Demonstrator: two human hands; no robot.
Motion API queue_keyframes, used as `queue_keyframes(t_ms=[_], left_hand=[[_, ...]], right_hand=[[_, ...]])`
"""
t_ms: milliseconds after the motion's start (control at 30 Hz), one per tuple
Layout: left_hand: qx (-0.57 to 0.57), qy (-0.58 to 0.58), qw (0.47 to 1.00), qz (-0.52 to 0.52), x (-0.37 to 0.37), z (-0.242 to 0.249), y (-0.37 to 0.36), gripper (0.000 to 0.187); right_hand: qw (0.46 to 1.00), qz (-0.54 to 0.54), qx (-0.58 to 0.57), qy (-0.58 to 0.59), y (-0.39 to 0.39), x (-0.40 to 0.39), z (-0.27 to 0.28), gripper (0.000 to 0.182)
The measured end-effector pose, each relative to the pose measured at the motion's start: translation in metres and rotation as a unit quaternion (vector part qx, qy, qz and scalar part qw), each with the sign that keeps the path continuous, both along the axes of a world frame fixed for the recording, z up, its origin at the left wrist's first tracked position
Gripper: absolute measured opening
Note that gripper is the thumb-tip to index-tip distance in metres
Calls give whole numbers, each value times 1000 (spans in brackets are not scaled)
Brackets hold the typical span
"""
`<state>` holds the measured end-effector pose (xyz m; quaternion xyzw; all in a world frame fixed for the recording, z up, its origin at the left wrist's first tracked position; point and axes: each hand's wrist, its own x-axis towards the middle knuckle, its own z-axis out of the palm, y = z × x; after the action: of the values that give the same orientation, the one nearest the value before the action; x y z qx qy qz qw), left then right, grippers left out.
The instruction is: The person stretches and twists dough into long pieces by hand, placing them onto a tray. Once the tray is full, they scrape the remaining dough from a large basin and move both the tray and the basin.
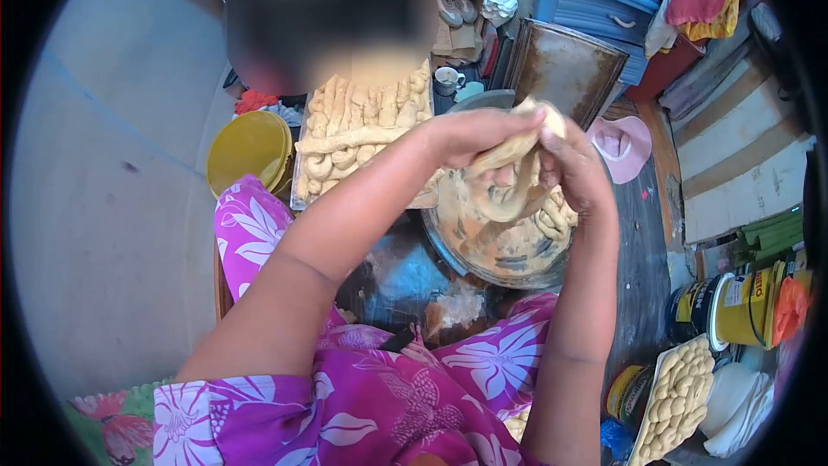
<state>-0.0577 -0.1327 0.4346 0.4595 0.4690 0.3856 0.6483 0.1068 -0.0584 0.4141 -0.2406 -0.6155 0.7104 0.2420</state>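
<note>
A looped strand of pale dough (509, 154) is held up between my two hands, sagging in a curve below them. My left hand (483, 134) grips it from the left, with thumb and fingers closed near its top end. On the other side my right hand (576, 164) is closed on the same strand, its thumb beside the left fingertips. Beneath both hands stands a wide round basin (517, 280), its inside smeared with flour or dough. Twisted dough pieces (556, 217) lie at its right side, partly covered by my right wrist.
A tray of dough strips (371, 112) stands ahead left, beside a yellow bucket (246, 154). Another tray of dough pieces (677, 397) lies at lower right, near several paint buckets (746, 306). A pink hat (621, 148) and a stained metal sheet (565, 69) are beyond the basin.
</note>
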Motion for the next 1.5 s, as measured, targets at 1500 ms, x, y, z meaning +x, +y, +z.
queue_keyframes(t_ms=[1500], left_hand=[[181, -67, 889, 416, -273, -50, -70, 27]], right_hand=[[908, 104, 351, -202, -21, -298, -107, 79]])
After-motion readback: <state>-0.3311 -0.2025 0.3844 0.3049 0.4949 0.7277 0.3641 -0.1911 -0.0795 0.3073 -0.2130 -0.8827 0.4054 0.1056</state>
